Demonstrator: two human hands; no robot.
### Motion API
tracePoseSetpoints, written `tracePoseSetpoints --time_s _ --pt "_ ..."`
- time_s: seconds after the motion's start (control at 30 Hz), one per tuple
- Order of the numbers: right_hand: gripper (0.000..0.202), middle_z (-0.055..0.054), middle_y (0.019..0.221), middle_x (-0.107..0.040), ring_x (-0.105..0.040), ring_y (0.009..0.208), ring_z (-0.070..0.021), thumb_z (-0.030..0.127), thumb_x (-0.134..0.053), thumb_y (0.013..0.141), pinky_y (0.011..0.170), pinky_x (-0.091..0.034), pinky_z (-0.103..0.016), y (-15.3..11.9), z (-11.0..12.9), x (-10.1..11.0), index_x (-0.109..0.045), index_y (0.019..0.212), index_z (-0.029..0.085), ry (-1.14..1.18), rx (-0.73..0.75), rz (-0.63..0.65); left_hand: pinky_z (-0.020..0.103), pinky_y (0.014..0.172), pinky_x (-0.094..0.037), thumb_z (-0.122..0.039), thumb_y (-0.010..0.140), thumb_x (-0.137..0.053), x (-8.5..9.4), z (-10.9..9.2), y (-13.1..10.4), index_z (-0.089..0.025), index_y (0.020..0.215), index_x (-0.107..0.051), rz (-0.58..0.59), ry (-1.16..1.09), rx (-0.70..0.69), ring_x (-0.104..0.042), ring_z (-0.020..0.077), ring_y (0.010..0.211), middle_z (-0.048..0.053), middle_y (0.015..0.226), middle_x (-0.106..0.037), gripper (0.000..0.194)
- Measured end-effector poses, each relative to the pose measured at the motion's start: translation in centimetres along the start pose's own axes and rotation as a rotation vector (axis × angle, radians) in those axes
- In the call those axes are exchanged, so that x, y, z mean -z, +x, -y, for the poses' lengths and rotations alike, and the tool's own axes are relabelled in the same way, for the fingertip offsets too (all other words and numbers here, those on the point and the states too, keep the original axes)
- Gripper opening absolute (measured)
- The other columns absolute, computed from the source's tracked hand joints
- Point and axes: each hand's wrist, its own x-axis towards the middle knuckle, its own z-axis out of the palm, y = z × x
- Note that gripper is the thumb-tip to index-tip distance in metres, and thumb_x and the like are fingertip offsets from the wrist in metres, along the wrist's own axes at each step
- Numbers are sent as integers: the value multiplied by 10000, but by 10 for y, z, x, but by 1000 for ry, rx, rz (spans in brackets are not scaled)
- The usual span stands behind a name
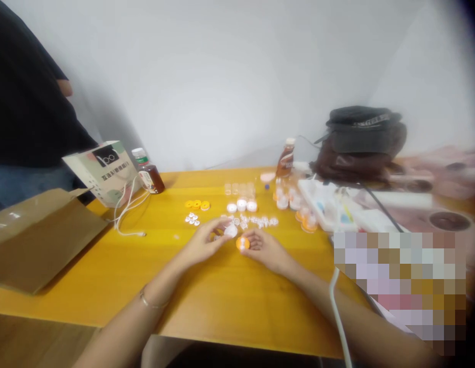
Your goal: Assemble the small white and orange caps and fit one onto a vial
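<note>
Both forearms angle inward over the tabletop (230,312). The left hand (205,241) holds a whitish disc (230,232) between narrowly parted fingers; the right hand (268,249), fingers curled, pinches an orange cap (242,244) near the disc.

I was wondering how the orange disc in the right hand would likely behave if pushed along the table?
The orange disc is probably light, as the right hand holds it with just its fingers. Its round outline suggests it could roll if stood on edge. It looks stiff, with no visible sag, though blur leaves its material uncertain.
</note>
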Motion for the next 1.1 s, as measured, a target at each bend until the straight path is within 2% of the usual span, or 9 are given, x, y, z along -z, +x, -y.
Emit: tracePoseSetpoints --time_s 0.17,0.27,0.37,0.53,0.7,0.87,0.93,1.1 --pt "275 -19 786 -642 -611 740 -144 254 -696 587 787 -475 -333 1 9 1 -571 820 175 103 -64 -70 315 869 -398 -276 790 -547 0 -2 3 -203 1180 -475 124 -406 98 -507 191 1029 91 1142 -544 404" --pt "305 -40 864 -664 -625 806 -168 280 -687 606 820 -475 -353 -2 12 1 -599 882 185 146 -33 -82 286 806 -413 -290 798 -537 0 -3 2 -216 1212 -449 160 -499 166 -527 181 976 82 1118 -555 430" --pt "344 -53 909 -673 -631 836 -184 292 -678 625 838 -476 -369 -4 13 0 -611 945 188 143 -7 -94 280 823 -403 -302 807 -523 -2 -2 1 -220 1192 -476 153 -525 179 -502 187 1020 71 1164 -536 396" --pt "375 -51 909 -683 -640 823 -185 283 -671 635 823 -493 -370 -5 13 0 -615 993 185 106 26 -108 305 886 -381 -293 811 -517 -4 -3 1 -208 1146 -517 137 -507 172 -490 192 1054 66 1179 -533 346" --pt "370 -46 864 -683 -643 780 -181 266 -671 629 788 -515 -359 -5 14 0 -627 988 184 43 40 -160 333 938 -357 -258 798 -539 -5 -3 3 -201 1111 -532 77 -458 101 -497 183 1058 68 1152 -546 319" --pt "350 -39 838 -683 -642 752 -175 258 -654 646 764 -524 -361 -7 15 -1 -629 989 191 -25 92 -165 369 931 -387 -221 804 -525 -11 0 3 -178 1129 -497 107 -457 34 -529 193 1035 99 1131 -552 329" --pt "341 -28 821 -684 -641 739 -167 253 -648 654 755 -527 -353 -7 15 0 -629 992 203 -42 114 -146 378 935 -392 -211 821 -495 -13 0 1 -186 1141 -488 113 -387 -18 -522 194 1051 102 1145 -541 321" --pt "308 -15 819 -689 -639 748 -166 255 -655 650 761 -516 -347 -7 14 0 -640 956 220 -18 106 -76 404 962 -369 -146 822 -467 -15 -5 -2 -233 1150 -512 82 -17 -240 -482 191 1085 80 1153 -527 342"
